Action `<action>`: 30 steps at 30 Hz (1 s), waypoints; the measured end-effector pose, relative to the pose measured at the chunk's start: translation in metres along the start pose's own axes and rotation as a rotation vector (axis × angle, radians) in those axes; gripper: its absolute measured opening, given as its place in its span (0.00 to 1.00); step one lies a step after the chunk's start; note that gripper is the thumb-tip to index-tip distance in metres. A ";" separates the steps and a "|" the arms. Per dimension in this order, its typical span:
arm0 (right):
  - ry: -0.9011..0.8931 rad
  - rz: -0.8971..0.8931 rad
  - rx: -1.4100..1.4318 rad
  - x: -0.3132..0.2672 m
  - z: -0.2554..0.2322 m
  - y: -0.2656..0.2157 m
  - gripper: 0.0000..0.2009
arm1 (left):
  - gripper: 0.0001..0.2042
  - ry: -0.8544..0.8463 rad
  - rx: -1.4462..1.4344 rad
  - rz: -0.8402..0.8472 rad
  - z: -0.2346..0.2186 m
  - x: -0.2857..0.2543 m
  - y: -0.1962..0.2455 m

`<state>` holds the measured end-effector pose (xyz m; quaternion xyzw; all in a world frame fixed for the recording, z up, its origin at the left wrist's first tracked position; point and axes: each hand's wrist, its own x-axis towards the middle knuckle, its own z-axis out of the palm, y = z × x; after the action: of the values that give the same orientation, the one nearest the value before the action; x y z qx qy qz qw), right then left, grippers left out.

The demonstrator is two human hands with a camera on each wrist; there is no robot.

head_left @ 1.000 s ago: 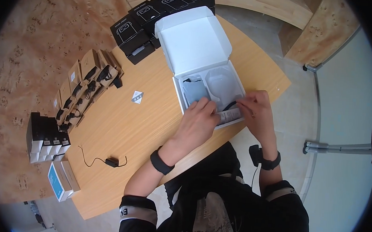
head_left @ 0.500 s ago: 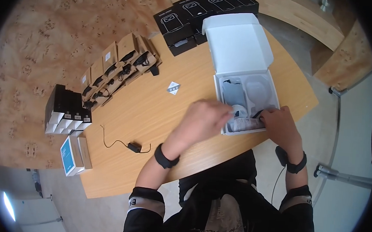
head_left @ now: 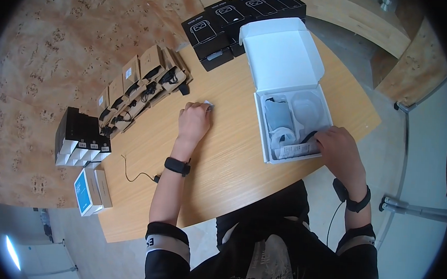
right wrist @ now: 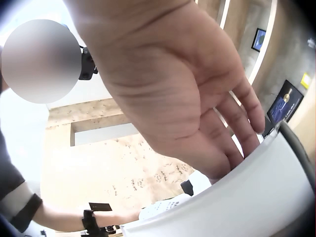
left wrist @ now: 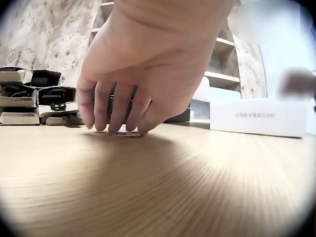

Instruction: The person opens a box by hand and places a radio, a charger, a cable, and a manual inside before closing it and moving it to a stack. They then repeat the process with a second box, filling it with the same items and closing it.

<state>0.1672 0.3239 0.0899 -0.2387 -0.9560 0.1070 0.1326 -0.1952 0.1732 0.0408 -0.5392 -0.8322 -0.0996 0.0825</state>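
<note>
My left hand reaches down to the table, its fingertips and thumb touching a small printed card that lies flat there. Only a corner of the card shows past the fingers in the head view. My right hand is at the near right corner of an open white box. Its fingers reach over the wall and pinch a short black strap; their tips are hidden in the right wrist view. A printed clear packet and a blue-grey wrapped item lie in the box's tray.
Black boxes stand behind the white box. Open brown cartons with black cables are stacked at the left. Black-and-white boxes and a blue-faced white box stand farther left. A thin black cable lies near my left forearm.
My left hand has left the white box and moved left to the card. The right hand has stayed at the box's corner with the strap. The head view has shifted.
</note>
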 end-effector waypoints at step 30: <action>-0.493 0.121 0.413 0.046 0.000 0.005 0.05 | 0.12 0.031 0.155 0.009 0.010 -0.001 -0.001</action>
<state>0.1304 0.3504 0.0974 -0.2300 -0.9016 0.3608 -0.0640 -0.1955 0.1741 0.0310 -0.5333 -0.8336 -0.0427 0.1372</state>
